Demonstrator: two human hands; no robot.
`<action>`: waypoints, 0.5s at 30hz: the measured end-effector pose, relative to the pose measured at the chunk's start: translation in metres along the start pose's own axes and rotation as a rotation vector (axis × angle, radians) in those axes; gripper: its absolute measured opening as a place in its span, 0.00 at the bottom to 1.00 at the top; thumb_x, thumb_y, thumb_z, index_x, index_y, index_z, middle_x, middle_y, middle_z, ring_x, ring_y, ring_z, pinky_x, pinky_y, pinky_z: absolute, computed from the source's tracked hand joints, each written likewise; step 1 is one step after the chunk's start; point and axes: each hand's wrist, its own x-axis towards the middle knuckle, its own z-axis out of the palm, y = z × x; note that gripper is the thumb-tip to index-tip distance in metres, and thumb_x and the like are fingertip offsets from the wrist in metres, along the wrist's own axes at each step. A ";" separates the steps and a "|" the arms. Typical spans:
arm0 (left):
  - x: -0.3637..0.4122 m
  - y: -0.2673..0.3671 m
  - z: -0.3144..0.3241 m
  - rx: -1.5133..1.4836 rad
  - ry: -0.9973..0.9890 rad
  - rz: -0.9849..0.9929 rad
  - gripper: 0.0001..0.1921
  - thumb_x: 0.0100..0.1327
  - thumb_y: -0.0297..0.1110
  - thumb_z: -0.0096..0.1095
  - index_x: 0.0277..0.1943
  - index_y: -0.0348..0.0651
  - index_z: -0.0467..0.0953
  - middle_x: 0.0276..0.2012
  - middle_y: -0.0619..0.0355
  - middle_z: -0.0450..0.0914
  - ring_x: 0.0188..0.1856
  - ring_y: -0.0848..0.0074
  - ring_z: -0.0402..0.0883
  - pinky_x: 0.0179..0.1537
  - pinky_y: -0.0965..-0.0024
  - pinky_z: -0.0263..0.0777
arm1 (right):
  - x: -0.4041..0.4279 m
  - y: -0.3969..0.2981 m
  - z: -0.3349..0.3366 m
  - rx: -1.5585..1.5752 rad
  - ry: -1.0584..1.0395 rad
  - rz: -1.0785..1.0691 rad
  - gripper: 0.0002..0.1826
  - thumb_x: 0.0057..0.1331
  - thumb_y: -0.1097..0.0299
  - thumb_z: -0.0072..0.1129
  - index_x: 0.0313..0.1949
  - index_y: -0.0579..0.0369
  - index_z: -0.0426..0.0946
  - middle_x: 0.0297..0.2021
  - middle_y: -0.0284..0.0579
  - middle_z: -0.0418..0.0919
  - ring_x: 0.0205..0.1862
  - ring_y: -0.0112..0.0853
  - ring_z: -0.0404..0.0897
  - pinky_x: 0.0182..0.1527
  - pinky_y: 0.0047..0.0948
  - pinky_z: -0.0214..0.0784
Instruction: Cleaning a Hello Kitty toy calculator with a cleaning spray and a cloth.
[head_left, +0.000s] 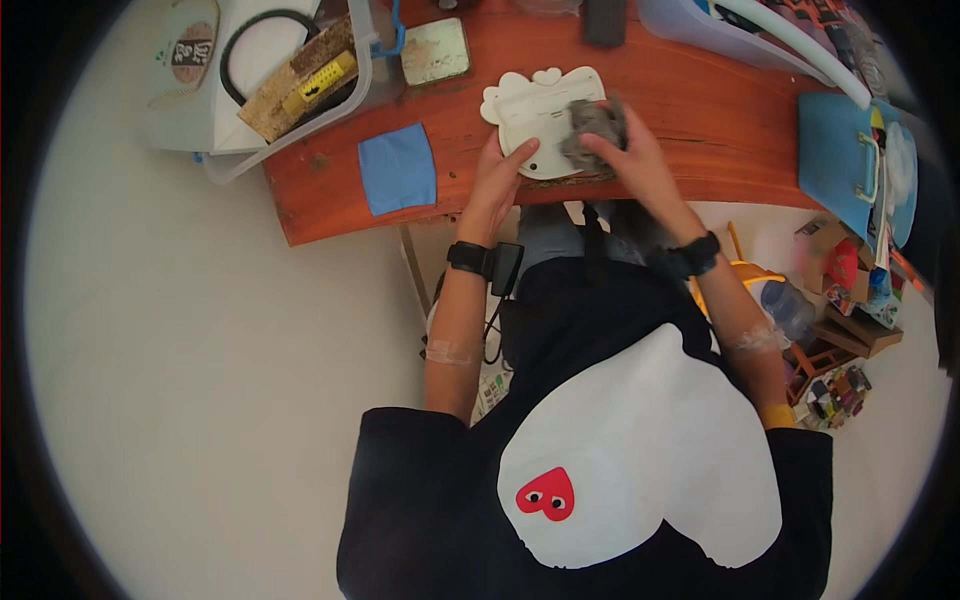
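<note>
A white, scallop-edged plastic item, shaped like a cartoon head with a bow, lies over the near edge of the reddish wooden table. My left hand grips its lower left edge, with the thumb on top. In my right hand is a crumpled grey cloth, pressed against the item's right side; the cloth hides that part and some of my fingers. A folded blue cloth lies on the table left of my left hand. Beyond it sits a pale, stained square object.
At the upper left, a clear plastic bin holds a worn wooden block with a yellow label. Another plastic bin stands at the upper right, near a blue case. Cardboard boxes sit below on the right.
</note>
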 end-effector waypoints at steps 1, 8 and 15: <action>0.001 0.003 0.002 -0.009 -0.017 -0.014 0.26 0.67 0.22 0.61 0.66 0.37 0.63 0.60 0.53 0.74 0.61 0.69 0.75 0.61 0.64 0.72 | 0.003 -0.008 0.015 -0.102 -0.017 -0.056 0.25 0.65 0.66 0.66 0.59 0.59 0.70 0.53 0.46 0.76 0.56 0.34 0.75 0.59 0.31 0.66; 0.006 -0.006 -0.013 -0.009 -0.021 -0.003 0.25 0.66 0.22 0.61 0.64 0.36 0.65 0.59 0.53 0.75 0.59 0.73 0.75 0.61 0.69 0.70 | 0.009 0.008 0.016 -0.548 -0.059 -0.409 0.20 0.62 0.72 0.64 0.53 0.58 0.73 0.45 0.51 0.74 0.51 0.48 0.75 0.55 0.36 0.67; 0.011 -0.009 -0.012 0.038 0.022 0.028 0.25 0.66 0.23 0.62 0.65 0.35 0.65 0.59 0.53 0.75 0.59 0.73 0.75 0.61 0.69 0.69 | 0.003 0.028 -0.049 -0.294 0.463 -0.027 0.20 0.65 0.67 0.64 0.54 0.59 0.73 0.42 0.47 0.81 0.43 0.38 0.81 0.48 0.35 0.72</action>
